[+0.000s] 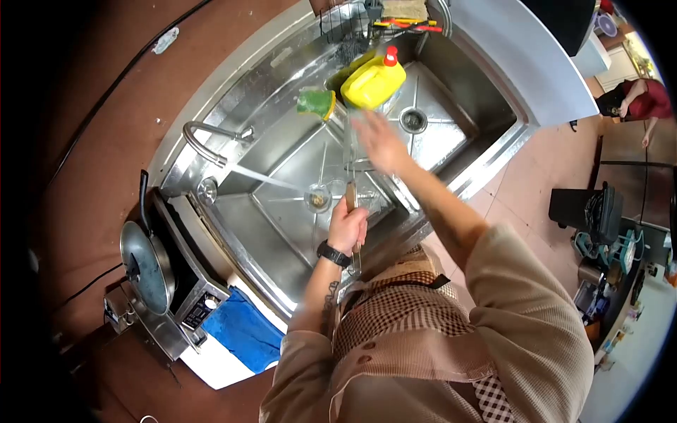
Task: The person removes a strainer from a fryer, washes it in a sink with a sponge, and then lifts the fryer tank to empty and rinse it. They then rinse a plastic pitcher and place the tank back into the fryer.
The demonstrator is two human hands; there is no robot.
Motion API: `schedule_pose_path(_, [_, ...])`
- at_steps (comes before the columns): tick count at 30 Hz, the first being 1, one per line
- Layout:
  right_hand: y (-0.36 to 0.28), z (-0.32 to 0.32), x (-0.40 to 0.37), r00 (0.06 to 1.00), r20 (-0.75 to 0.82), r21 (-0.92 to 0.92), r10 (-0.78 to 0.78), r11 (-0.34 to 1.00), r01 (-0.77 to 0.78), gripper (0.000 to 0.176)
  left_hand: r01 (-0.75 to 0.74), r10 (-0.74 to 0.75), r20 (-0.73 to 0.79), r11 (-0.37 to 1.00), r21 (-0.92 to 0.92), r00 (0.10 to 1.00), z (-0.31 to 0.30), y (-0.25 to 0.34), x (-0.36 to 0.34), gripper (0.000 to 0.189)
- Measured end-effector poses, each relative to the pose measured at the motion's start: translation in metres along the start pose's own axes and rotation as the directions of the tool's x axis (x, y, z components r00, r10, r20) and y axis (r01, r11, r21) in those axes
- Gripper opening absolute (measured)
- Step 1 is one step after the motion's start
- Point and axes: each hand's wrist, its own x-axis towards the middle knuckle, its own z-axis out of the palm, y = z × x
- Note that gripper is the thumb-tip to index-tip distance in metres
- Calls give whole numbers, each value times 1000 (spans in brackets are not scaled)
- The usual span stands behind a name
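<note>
The left hand [347,227] is closed tight in a fist grip round a long, thin utensil [350,199] with a brown handle. What kind of utensil it is cannot be told. It lies nearer the person's body than the yellow bottle [372,83], over the wall that parts the two basins of the sink [486,158]. Its long axis points from the body towards the bottle. A metal end hangs out of the fist on the body side, and the brown handle and a thin metal part stick out on the bottle side.

The right hand [377,141] is the nearer of the two to the bottle. It sits just short of it on the body side and is not touching it. The arm is stretched out almost straight from the sleeve across the front rim of the sink. This hand is blurred, but its fingers look spread and flat, so the grip is open and has hold of nothing. It also hovers close above the far end of the utensil; whether it touches it cannot be told.

A green sponge [315,103] lies just left of the bottle. Further left, the tap [204,137] sends a stream of water [271,182] towards the drain [317,200] beside the fist.
</note>
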Motion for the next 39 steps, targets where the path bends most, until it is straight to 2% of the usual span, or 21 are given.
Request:
schedule_pose_path(5, [15,8,-7,997,-7,-42,-71,997,71,46,50,-47,20,981,-188,999,-9,-18,5,15])
schedule_pose_path(6, [31,4,25,996,18,3,-84,996,84,48,69,-69,10,975,-210,998,-10,-17,6,15])
schedule_pose_path(9, [8,4,26,969,38,147,245,958,-248,50,78,-72,29,944,-321,997,-12,-19,14,16])
schedule_pose_path(11, [-20,-15,-31,990,100,-53,102,994,-97,56,81,-77,24,961,-266,997,-15,-18,13,17])
schedule_pose_path(13, [-8,-14,-29,983,123,-16,136,991,-135,57,129,-114,68,953,-274,991,-13,-18,8,18])
schedule_pose_path(15, [33,15,24,965,98,286,245,921,-263,55,110,-89,77,930,-351,993,-21,-21,15,20])
schedule_pose_path(16, [43,10,55,910,204,452,361,790,-415,57,111,-102,50,958,-265,994,-27,-22,18,15])
schedule_pose_path(19, [17,27,15,972,76,355,221,905,-233,56,116,-112,-195,993,6,974,-40,-21,33,14])
schedule_pose_path(20, [-2,32,-16,984,28,178,173,968,-176,58,56,-10,-266,985,165,964,-39,-20,34,16])
schedule_pose_path(21, [-26,26,-37,994,61,18,87,996,-89,62,58,-6,-261,980,192,965,-41,-23,31,17])
schedule_pose_path(23, [-35,19,-28,999,37,-114,-1,994,5,49,55,10,-250,967,250,968,-42,-24,32,18])
schedule_pose_path(26, [0,42,47,999,-6,241,42,970,-39,45,94,-100,-119,994,-54,988,-50,-7,22,21])
schedule_pose_path(27, [15,41,65,995,-42,158,-92,983,98,42,105,-115,-85,988,-110,990,-52,-4,15,23])
schedule_pose_path(29, [-8,6,58,988,-88,351,127,932,-88,42,95,-104,-56,985,-143,993,-53,-6,9,25])
schedule_pose_path(31, [-28,-21,11,989,-117,148,85,987,-67,43,122,-116,42,967,-222,992,-46,-7,18,31])
schedule_pose_path(33, [-45,-30,-23,1000,-15,-142,10,990,-12,48,281,-281,-12,957,72,960,-35,-15,31,38])
schedule_pose_path(34, [-48,-30,-31,1000,-1,-232,-5,973,4,49,121,-109,-61,954,273,992,-29,-22,40,51])
schedule_pose_path(35, [-50,-31,-33,1000,16,-318,-14,948,18,50,105,-64,-112,905,412,992,-24,-11,39,53])
schedule_pose_path(36, [-43,-33,-23,999,15,-317,32,948,-26,52,-157,299,-122,754,638,946,-33,-35,58,53])
schedule_pose_path(38, [-22,-21,7,990,-36,-74,139,987,-142,53,-262,538,-88,539,801,838,-42,-53,68,51])
schedule_pose_path(39, [-4,-14,29,979,-61,49,195,980,-192,53,-200,464,-126,591,781,877,-35,-35,63,49])
